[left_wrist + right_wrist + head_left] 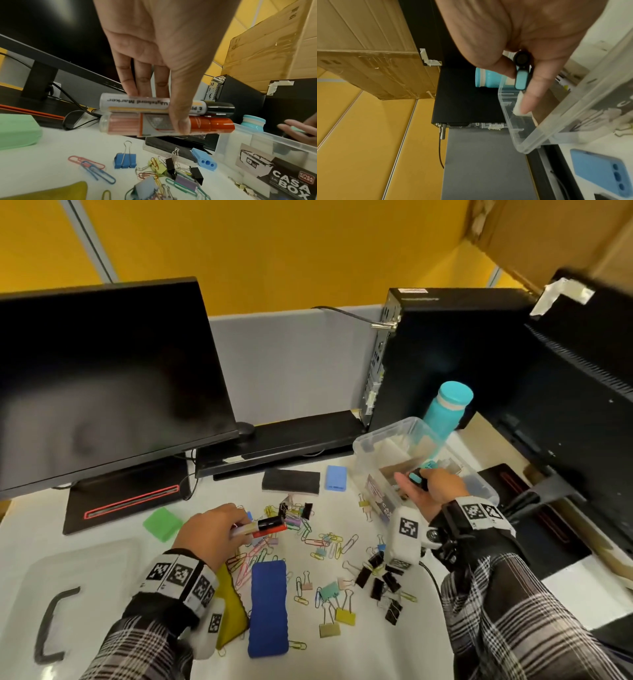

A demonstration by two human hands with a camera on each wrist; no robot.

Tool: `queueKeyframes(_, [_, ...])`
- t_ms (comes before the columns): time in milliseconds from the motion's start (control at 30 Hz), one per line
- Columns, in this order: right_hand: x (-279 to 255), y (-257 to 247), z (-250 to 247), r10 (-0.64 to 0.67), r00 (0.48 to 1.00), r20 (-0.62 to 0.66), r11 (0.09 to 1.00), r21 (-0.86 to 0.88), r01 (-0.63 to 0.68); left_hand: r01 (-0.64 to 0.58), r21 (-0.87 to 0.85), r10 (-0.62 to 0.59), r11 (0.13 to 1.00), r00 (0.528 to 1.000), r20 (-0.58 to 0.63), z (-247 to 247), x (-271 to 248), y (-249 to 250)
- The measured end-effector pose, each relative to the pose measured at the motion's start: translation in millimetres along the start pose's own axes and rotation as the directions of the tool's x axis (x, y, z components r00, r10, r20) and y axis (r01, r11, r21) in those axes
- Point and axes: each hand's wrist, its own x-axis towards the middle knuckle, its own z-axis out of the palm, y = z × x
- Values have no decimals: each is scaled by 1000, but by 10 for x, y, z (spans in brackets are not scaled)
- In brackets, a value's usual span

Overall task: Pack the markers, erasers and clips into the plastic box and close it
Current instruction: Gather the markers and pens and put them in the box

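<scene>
Your left hand (pixel 209 534) grips two markers side by side, thumb across the front and fingers behind: a black-capped marker (pixel 154 105) above a red-capped marker (pixel 211 125), both lying level with caps pointing to 3 o'clock. They hang in the air above the clip pile (pixel 308 535), clear of the table (pixel 394 652).

Your right hand (pixel 424 491) is over the near rim of the box (pixel 383 440), at about 1 o'clock from you. It pinches a small black and teal clip (pixel 521 75) between thumb and fingers, just above the opening. The box stands open, with pale items already inside. Its lid (pixel 68 594) lies flat at 9 o'clock, near the table's left edge.

Between your hands the table is strewn with paper clips and binder clips. A blue eraser (pixel 267 607) lies at 6 o'clock with a yellow eraser (pixel 231 614) touching its left side. A green eraser (pixel 162 523) sits at 10 o'clock, a black eraser (pixel 291 481) at 12 and a small blue block (pixel 336 477) just right of it, near the box's left wall.

A monitor (pixel 102 378) closes the far left, a computer tower (pixel 445 354) the far right, and a teal bottle (pixel 445 409) stands just behind the box.
</scene>
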Motion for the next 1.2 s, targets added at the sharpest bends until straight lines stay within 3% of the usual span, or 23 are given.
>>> queueKeyframes(67, [116, 67, 0, -23, 999, 28, 981, -193, 28, -2, -10, 2, 1000, 1000, 0, 11, -22, 11])
queueKeyframes(133, [145, 71, 27, -45, 992, 116, 997, -58, 52, 2, -32, -3, 999, 1000, -5, 20, -49, 6])
queueKeyframes(233, [96, 10, 13, 52, 986, 155, 988, 133, -73, 3, -68, -5, 998, 1000, -21, 9, -78, 4])
queueKeyframes(333, [-90, -31, -115, 26, 976, 215, 995, -104, -4, 9, -150, -12, 989, 1000, -22, -49, -88, 64])
queueKeyframes(400, [-250, -34, -168, -115, 960, 257, 953, -243, 179, -23, -259, 12, 966, 999, -44, -109, -76, 194])
queueKeyframes(467, [-415, 13, -156, -266, 878, 398, 782, -444, 438, -78, -383, 56, 920, 996, -68, -178, -49, 413])
queueKeyframes(533, [-594, 124, -104, -207, 748, 631, 645, -487, 589, -133, -445, 114, 886, 991, -70, -223, 5, 689])
queueKeyframes(567, [-662, 184, -52, -139, 702, 699, 642, -476, 601, -164, -446, 146, 880, 986, -75, -232, 42, 821])
queueKeyframes(633, [-766, 283, 46, -122, 649, 751, 728, -377, 573, -217, -462, 197, 860, 976, -91, -219, 131, 1047])
queueKeyframes(733, [-770, 317, 77, -316, 672, 669, 746, -262, 612, -243, -536, 238, 808, 968, -81, -202, 236, 1269])
queueKeyframes(800, [-749, 232, -8, -424, 640, 641, 667, -257, 700, -259, -586, 249, 768, 963, -100, -215, 251, 1348])
queueKeyframes(900, [-668, 16, -261, -561, 595, 575, 521, -313, 794, -255, -575, 192, 778, 967, -170, -223, 244, 1392])
queueKeyframes(1000, [-459, -215, -489, -659, 542, 521, 250, -529, 811, -190, -619, 116, 762, 980, -159, -198, 210, 1360])
queueKeyframes(1067, [-218, -264, -550, -603, 538, 589, 71, -632, 771, -150, -643, 90, 751, 988, -126, -164, 154, 1330])
queueKeyframes(1133, [-7, -240, -537, -463, 599, 653, -71, -701, 710, -126, -621, 75, 773, 991, -108, -116, 106, 1288])
queueKeyframes(1200, [158, -152, -505, -273, 670, 691, -157, -719, 677, -103, -602, 64, 792, 994, -87, -68, 75, 1241])
